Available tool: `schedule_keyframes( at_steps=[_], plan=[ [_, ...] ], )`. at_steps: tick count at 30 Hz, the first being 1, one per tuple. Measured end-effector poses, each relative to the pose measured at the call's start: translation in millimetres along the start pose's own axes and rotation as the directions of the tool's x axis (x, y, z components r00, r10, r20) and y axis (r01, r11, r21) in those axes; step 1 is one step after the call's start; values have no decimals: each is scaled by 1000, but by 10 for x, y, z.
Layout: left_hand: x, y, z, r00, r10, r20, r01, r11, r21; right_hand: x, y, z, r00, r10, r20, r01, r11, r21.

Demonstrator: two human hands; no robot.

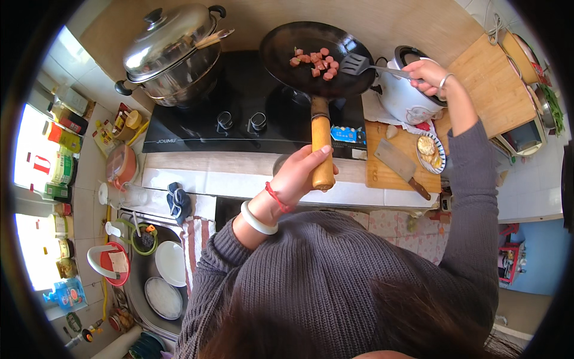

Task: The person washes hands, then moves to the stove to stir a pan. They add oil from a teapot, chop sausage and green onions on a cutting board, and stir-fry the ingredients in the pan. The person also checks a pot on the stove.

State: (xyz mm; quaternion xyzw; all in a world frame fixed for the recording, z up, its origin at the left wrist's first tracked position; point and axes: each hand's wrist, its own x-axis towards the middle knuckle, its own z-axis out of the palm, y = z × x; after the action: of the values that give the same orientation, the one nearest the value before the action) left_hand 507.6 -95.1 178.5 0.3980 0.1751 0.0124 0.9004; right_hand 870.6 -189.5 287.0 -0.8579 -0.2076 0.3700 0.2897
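Observation:
My left hand (299, 175) is wrapped around the wooden handle (321, 143) of a dark wok (287, 42), which is over the right side of the black gas stove (197, 128). Chunks of pink sausage (315, 62) lie together in the wok. In my right hand (427, 76) is the handle of a slotted spatula (356, 64). Its flat head is over the wok's right side, just right of the sausage pieces; whether it touches the metal I cannot tell. The burner beneath the wok is largely hidden.
A lidded steel pot (179, 67) stands on the stove's left side. Right of the wok is a white rice cooker (406, 96). A cutting board (376, 172) bears a cleaver (397, 160) and a plate of fried eggs (443, 155). The sink (139, 273) at left holds dishes.

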Motion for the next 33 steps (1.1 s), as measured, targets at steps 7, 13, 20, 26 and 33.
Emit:
schedule_keyframes(
  at_steps=[7, 13, 20, 26, 33],
  plan=[
    [-9, 4, 21, 1000, -3, -25, 3, 1000, 14, 415, -199, 530, 986, -86, 144, 44, 962, 271],
    [-32, 9, 41, 999, 3, -35, -2, 1000, 28, 327, -496, 884, 974, -211, 83, 213, 977, -25],
    [33, -26, -27, 1000, -4, -7, 4, 1000, 5, -134, -245, 1104, 723, -675, 145, 567, 460, -684],
    [13, -10, 12, 1000, -5, -9, 5, 1000, -4, -1075, -134, 781, 810, -581, 75, 406, 464, -787],
    [18, -58, -14, 1000, 15, 3, -15, 1000, -25, -1127, 51, 627, 778, -608, 159, 503, 450, -738]
  ],
)
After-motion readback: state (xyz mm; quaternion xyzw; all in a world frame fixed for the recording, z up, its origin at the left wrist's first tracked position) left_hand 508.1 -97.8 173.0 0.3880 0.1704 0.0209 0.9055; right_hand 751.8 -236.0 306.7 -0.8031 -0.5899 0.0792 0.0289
